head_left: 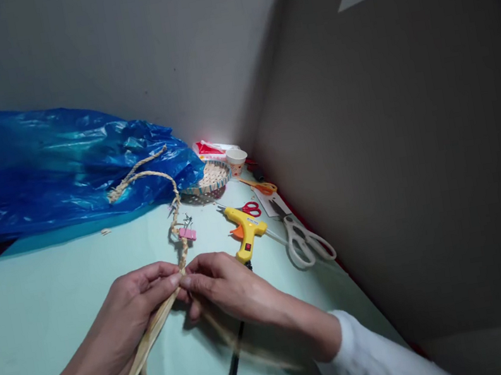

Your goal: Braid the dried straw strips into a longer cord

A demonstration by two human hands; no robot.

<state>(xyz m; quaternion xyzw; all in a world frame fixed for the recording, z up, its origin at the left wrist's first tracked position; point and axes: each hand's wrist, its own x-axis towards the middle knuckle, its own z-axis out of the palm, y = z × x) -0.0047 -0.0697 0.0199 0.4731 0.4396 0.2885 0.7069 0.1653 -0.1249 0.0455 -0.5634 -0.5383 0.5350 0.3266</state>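
Note:
My left hand (141, 298) pinches the near end of a tan braid (183, 250) made of flat, straw-like strips. Beside it, my right hand (221, 282) is closed at the same spot, fingertips almost touching the left ones. Loose strips (136, 363) trail from the left hand toward the lower left, and a blurred strip hangs below the right hand. A pink binder clip (187, 233) grips the braid just beyond my fingers. Past the clip, the braid curves up and left onto a blue plastic bag. Fingertip details are partly hidden.
A yellow glue gun (247, 230) lies right of the braid, its black cord running toward me. Nearby are red-handled scissors (251, 209), white-handled scissors (305, 242) and orange-handled scissors (264, 186). Behind stand a woven basket (209, 188), a paper cup (237, 159) and the blue bag (35, 166).

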